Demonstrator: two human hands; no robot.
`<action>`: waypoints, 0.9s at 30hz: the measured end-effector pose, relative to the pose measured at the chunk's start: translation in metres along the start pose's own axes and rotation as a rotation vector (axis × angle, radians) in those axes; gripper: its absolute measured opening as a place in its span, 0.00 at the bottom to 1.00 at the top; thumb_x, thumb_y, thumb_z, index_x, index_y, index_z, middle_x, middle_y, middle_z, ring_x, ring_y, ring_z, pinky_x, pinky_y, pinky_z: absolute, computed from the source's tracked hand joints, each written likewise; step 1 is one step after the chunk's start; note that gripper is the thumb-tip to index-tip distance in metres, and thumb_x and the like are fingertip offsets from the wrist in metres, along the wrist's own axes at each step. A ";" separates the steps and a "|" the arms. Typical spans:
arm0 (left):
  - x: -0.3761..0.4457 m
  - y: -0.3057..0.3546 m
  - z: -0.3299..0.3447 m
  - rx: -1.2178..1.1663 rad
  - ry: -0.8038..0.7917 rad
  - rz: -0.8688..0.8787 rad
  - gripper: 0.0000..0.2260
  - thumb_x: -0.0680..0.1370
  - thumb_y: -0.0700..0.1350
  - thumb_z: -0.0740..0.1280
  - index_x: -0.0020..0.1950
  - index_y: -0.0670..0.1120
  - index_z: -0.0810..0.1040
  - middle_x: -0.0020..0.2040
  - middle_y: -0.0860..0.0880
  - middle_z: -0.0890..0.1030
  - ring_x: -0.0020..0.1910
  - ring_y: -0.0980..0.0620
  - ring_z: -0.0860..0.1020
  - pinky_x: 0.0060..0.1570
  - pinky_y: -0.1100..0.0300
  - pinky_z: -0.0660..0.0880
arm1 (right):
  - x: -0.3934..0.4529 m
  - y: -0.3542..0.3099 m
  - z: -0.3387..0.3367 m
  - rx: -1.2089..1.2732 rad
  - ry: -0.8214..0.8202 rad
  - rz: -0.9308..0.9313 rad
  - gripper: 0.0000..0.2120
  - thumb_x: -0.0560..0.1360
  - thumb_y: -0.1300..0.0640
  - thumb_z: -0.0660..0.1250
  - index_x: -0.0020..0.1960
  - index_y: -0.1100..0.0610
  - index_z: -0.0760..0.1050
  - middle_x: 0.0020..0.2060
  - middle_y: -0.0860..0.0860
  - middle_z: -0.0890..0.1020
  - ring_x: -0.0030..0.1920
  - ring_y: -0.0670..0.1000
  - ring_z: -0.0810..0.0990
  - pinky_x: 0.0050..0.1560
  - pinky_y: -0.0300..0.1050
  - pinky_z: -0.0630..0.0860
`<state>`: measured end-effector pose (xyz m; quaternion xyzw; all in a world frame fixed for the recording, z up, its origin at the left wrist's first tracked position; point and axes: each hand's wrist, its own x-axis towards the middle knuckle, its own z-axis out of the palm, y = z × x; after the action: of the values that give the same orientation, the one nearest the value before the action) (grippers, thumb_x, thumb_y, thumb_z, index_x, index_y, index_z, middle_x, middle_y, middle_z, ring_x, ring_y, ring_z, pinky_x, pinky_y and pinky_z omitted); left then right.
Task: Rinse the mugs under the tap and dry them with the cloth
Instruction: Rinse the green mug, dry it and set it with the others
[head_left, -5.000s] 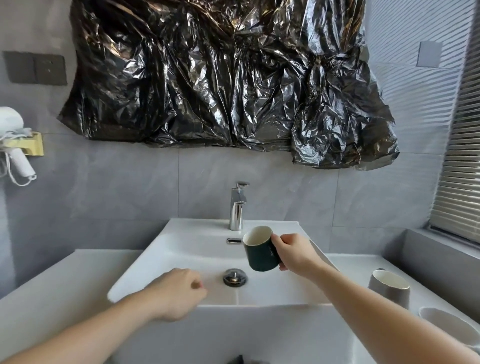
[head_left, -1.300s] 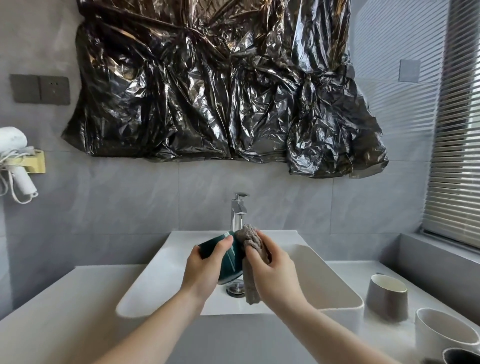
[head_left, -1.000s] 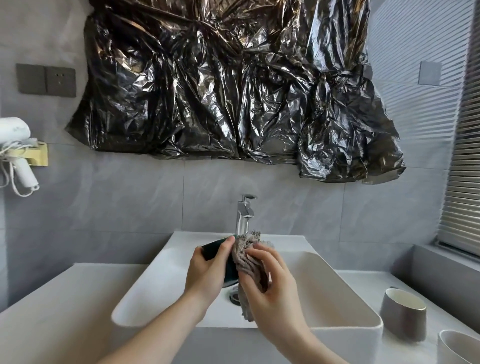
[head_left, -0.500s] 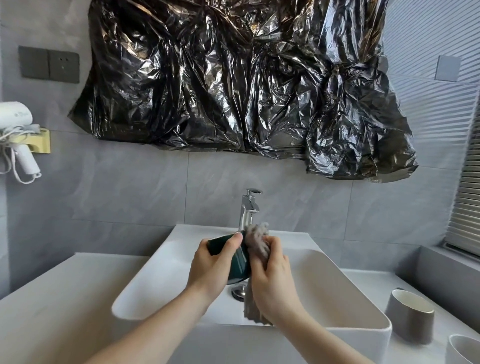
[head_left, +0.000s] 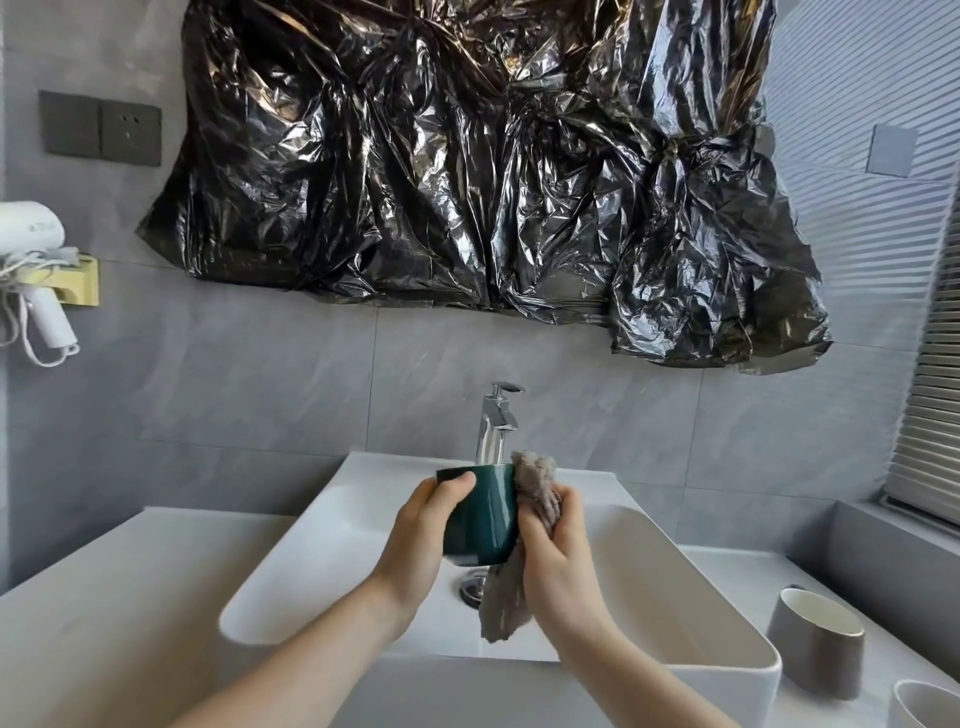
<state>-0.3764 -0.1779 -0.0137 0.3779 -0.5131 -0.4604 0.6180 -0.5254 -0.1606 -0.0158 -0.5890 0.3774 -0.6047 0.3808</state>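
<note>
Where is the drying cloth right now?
The grey cloth sits centre frame over the sink, gripped by the right hand against the right side of the green mug.

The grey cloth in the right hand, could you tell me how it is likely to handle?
The grey cloth looks soft and floppy: it bunches against the green mug and its tail hangs limp below the right hand. Probably light, with a fuzzy, unslippery surface.

Open counter (head_left: 104, 623) left of basin (head_left: 717, 618): unobstructed approach. Tap (head_left: 496, 423) upright behind basin, blocking the rear centre. Right counter partly occupied: grey mug (head_left: 814, 642) near basin wall, white mug (head_left: 922, 704) just beside it, gap between possibly too narrow for passage. Plastic sheet (head_left: 467, 171) overhead on wall.
</note>
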 end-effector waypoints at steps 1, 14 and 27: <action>-0.002 0.000 0.002 0.017 -0.040 0.010 0.26 0.71 0.65 0.69 0.61 0.49 0.83 0.57 0.45 0.87 0.58 0.47 0.84 0.61 0.48 0.80 | 0.000 0.000 -0.003 0.066 0.002 0.034 0.04 0.87 0.56 0.58 0.58 0.49 0.70 0.31 0.50 0.83 0.28 0.51 0.82 0.23 0.41 0.75; -0.005 0.000 0.005 0.147 0.212 0.087 0.24 0.69 0.67 0.73 0.55 0.52 0.79 0.48 0.56 0.87 0.46 0.61 0.85 0.46 0.62 0.81 | -0.017 -0.012 0.010 -0.082 -0.111 -0.123 0.20 0.83 0.56 0.57 0.64 0.32 0.74 0.39 0.47 0.85 0.31 0.45 0.79 0.31 0.38 0.78; -0.005 -0.001 0.004 0.173 0.234 0.114 0.29 0.65 0.72 0.69 0.55 0.52 0.80 0.50 0.54 0.87 0.50 0.59 0.85 0.55 0.53 0.81 | -0.020 -0.004 0.016 -0.311 -0.116 -0.257 0.20 0.88 0.51 0.54 0.76 0.32 0.63 0.78 0.34 0.65 0.77 0.31 0.61 0.74 0.30 0.62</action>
<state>-0.3811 -0.1730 -0.0148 0.4512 -0.4959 -0.3316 0.6637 -0.5094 -0.1411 -0.0208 -0.7177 0.3654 -0.5480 0.2259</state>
